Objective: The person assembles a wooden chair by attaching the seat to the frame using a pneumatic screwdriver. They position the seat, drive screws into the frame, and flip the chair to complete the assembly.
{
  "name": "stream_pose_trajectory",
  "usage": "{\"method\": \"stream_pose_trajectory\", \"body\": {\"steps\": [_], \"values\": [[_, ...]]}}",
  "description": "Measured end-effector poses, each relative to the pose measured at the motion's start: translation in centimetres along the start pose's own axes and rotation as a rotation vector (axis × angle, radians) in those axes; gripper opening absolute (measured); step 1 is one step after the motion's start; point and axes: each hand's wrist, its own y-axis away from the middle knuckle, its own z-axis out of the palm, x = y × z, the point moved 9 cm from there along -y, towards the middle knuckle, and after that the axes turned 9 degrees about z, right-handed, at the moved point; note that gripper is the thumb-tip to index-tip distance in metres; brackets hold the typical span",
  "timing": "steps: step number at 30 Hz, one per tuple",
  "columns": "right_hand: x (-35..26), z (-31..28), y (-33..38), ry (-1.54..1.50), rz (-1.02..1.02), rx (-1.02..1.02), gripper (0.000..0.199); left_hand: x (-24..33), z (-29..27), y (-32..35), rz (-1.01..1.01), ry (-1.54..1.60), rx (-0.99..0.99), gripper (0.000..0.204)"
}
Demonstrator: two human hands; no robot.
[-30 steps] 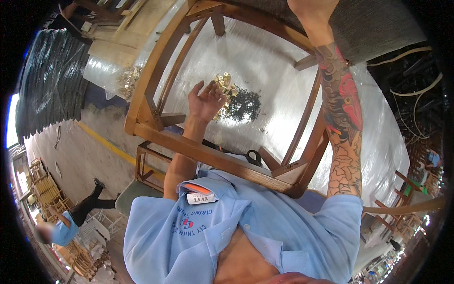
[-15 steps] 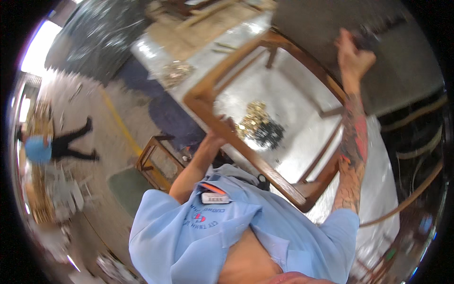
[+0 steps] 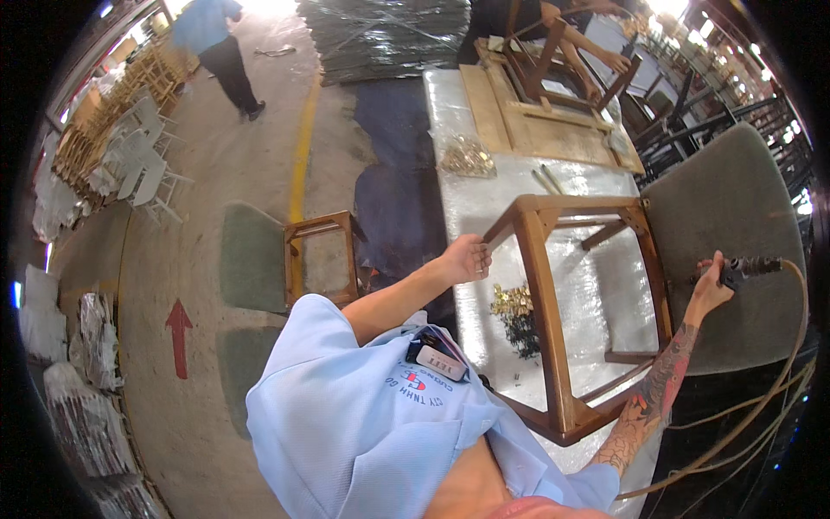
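A wooden chair frame [image 3: 551,320] with a grey upholstered back [image 3: 726,251] lies tipped over on the plastic-covered table. My left hand [image 3: 467,259] has its fingers curled around the end of a wooden part at the frame's left side. In my right hand [image 3: 711,285] is a black air screwdriver [image 3: 750,268], held in front of the upholstered back; a brown hose runs from its rear. A pile of brass-coloured brackets [image 3: 512,300] and a heap of black screws [image 3: 521,334] lie on the table, partly behind the frame.
Across the table, a co-worker's hands [image 3: 614,62] handle another wooden chair frame [image 3: 534,78]. A bag of small parts [image 3: 468,156] lies near the table's left edge. Chairs [image 3: 251,255] stand on the floor at left, and a person [image 3: 220,56] walks farther off.
The view has turned and the chair's grey back now shows in full. Both hands keep their holds; the tool, blurred before, is now clear. The co-worker's hands have come into view.
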Motion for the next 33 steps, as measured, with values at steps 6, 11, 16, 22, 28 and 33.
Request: {"method": "stream_pose_trajectory", "body": {"steps": [6, 11, 16, 22, 28, 33], "values": [[-4.4, -1.2, 2.2, 0.04, -0.06, 0.027, 0.036, 2.5, -0.1, 0.8, 0.055, -0.038, 0.042, 0.022], [-8.7, -13.1, 6.3, -0.037, -0.159, 0.262, 0.051, 4.5, -1.2, 0.6, 0.158, -0.189, 0.079, 0.026], [-2.7, -32.8, 20.5, -0.531, -0.423, 0.643, 0.05, 6.8, -3.5, -0.5, 0.226, -0.173, 0.158, 0.023], [14.3, -32.0, 51.3, -0.562, 0.415, 1.373, 0.041, 12.8, 2.9, -2.9, 0.478, -0.77, 0.092, 0.052], [20.2, -13.6, 50.6, -0.93, 1.233, 0.582, 0.039, 9.0, 18.2, -4.1, 0.231, -1.063, -0.371, 0.061], [15.9, -10.0, 41.6, -0.842, 1.247, 0.257, 0.039, 4.3, 23.5, -3.1, -0.154, -1.243, -0.668, 0.045]]}}
